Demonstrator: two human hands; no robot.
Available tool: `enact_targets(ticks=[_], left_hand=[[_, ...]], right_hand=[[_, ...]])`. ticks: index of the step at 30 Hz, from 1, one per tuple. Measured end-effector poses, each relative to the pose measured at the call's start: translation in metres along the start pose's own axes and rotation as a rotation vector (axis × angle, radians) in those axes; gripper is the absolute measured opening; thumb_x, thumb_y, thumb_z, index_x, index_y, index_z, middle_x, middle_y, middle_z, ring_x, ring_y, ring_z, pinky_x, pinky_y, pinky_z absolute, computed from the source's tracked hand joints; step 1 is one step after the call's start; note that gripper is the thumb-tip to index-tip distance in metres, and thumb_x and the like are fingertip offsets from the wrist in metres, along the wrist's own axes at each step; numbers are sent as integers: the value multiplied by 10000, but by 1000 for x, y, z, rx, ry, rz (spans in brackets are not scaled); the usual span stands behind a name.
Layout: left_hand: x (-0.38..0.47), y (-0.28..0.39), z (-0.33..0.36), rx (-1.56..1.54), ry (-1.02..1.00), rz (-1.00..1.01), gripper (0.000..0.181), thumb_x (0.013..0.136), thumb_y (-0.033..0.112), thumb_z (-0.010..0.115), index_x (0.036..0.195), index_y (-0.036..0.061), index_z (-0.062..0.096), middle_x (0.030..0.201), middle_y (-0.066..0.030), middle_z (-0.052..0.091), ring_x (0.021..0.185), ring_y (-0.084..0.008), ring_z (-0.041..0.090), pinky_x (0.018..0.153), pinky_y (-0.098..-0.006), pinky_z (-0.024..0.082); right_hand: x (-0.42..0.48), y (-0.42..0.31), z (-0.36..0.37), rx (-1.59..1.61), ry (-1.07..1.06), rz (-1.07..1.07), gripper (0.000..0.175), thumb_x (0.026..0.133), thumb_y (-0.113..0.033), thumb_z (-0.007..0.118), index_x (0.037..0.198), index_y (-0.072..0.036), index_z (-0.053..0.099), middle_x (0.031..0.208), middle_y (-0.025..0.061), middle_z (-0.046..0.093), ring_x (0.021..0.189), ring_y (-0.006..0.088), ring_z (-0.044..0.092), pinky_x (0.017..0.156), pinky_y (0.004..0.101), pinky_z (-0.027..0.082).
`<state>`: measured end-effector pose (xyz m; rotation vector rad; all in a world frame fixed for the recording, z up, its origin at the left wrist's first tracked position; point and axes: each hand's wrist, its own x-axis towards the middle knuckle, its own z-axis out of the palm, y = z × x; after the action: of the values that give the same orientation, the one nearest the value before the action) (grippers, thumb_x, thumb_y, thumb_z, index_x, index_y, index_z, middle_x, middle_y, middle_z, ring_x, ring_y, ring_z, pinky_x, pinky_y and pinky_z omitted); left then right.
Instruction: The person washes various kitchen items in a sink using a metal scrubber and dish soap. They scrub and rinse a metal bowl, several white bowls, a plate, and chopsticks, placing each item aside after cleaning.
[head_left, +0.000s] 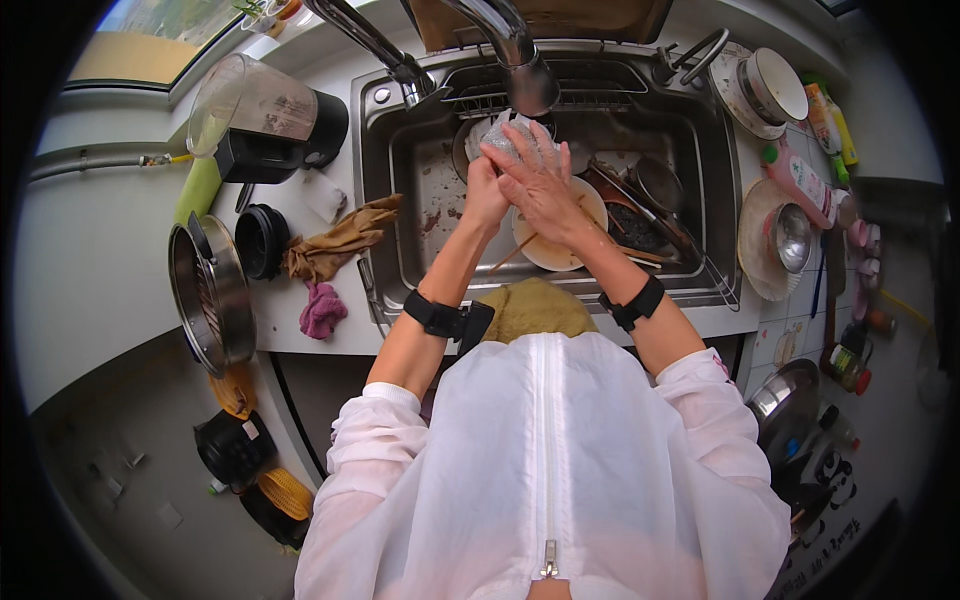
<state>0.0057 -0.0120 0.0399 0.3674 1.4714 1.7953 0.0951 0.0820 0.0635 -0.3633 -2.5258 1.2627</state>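
Over the stainless steel sink (427, 180) my two hands meet, touching each other below the chrome faucet (525, 75). My left hand (486, 193) is curled; whether something lies inside it is hidden. With fingers spread, my right hand (538, 184) lies against the left one. Its fingers overlap a silvery-white textured item (496, 135) of unclear kind. Under my right wrist, a pale bowl (551, 251) sits in the sink with cloudy liquid and chopsticks (516, 253). Dirty pans and a long-handled metal utensil (626, 184) lie to its right.
Left of the sink are a blender jug (255, 97), brown gloves (337, 240), a pink cloth (322, 310) and a steel pot (232, 292). To the right stand stacked bowls (776, 86), a pink bottle (799, 184) and a metal bowl (791, 236).
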Motion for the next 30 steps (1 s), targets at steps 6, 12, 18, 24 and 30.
enact_targets(ticks=[6,12,18,24,30], left_hand=[[-19,26,-9,254,-219,-59,307,803,100,689,1076,-25,623,933,-26,648,833,-91,582,756,-268,479],[-23,17,-13,-108,-245,-54,450,790,150,741,1175,-20,583,1067,-66,650,956,-134,601,866,-292,464],[-13,-14,-7,-380,-200,-19,443,816,158,726,1201,19,556,1177,-70,622,1065,-175,582,956,-338,429],[-17,0,-4,-285,25,-168,677,785,159,746,1357,116,386,1272,-62,480,1166,-194,479,943,-335,417],[4,14,18,34,177,5,596,831,271,707,1319,102,410,1282,-108,430,1136,-216,478,912,-336,432]], right_hand=[[50,35,-14,682,-72,427,335,963,-339,441,1040,-66,618,905,37,626,758,131,600,690,276,469],[31,53,-24,1571,-172,773,459,936,-489,450,1063,-80,618,981,54,655,871,201,642,782,353,525],[10,47,14,1701,528,958,430,921,-437,411,1083,-103,628,1100,83,627,1019,277,611,881,431,498],[26,69,4,1334,516,921,366,903,-372,472,968,-60,651,956,53,671,876,231,645,779,358,518],[59,45,-24,359,362,818,450,860,-446,554,849,-7,651,863,150,662,867,314,608,766,396,452]])
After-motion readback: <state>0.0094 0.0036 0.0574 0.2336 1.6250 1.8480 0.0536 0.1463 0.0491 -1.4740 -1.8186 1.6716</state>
